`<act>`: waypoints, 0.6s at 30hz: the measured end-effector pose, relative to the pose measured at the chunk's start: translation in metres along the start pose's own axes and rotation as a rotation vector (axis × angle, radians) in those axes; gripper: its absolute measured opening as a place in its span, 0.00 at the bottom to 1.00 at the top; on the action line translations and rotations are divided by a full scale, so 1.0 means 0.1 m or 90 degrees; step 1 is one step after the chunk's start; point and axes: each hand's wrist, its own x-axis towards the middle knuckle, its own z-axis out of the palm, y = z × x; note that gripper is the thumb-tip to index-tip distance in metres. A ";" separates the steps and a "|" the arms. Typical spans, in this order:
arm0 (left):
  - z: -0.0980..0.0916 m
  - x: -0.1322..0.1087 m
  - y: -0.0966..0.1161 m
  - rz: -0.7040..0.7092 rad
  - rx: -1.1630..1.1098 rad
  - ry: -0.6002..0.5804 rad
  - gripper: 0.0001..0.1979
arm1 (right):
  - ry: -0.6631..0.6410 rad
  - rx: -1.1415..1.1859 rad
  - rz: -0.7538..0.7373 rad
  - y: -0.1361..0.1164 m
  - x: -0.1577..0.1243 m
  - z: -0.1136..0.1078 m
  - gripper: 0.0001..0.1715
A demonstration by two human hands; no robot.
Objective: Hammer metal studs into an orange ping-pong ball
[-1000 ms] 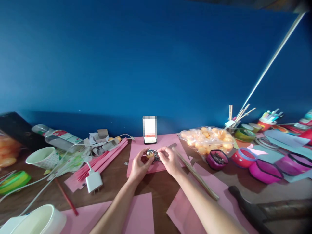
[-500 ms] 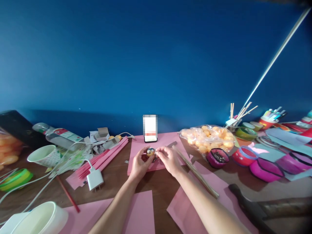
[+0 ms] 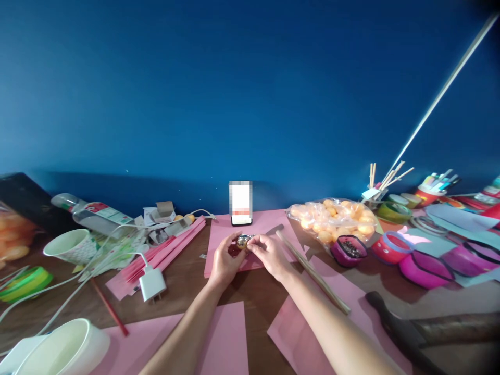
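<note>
Both my hands meet over a pink paper sheet [image 3: 219,234] at the middle of the wooden table. My left hand [image 3: 224,260] is closed around a small orange ball partly covered with shiny sequins [image 3: 242,240]. My right hand [image 3: 269,254] pinches at the ball's right side with thumb and fingertips; whether it holds a separate small piece I cannot tell. A phone [image 3: 240,204] stands upright just behind the hands.
A bag of orange balls [image 3: 336,219] and magenta tubs of sequins [image 3: 348,252] lie to the right, with a long wooden stick [image 3: 312,273]. A charger [image 3: 152,284], folded pink paper [image 3: 164,252], cups [image 3: 70,246] and a bottle [image 3: 89,213] lie left. A dark tool [image 3: 398,328] lies front right.
The hands have shifted slightly away from me and closed tighter around the ball. The ball has turned, so less bare orange shows.
</note>
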 end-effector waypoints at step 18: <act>0.01 0.01 -0.02 -0.016 -0.021 0.013 0.21 | -0.020 -0.013 0.006 -0.03 0.00 0.02 0.09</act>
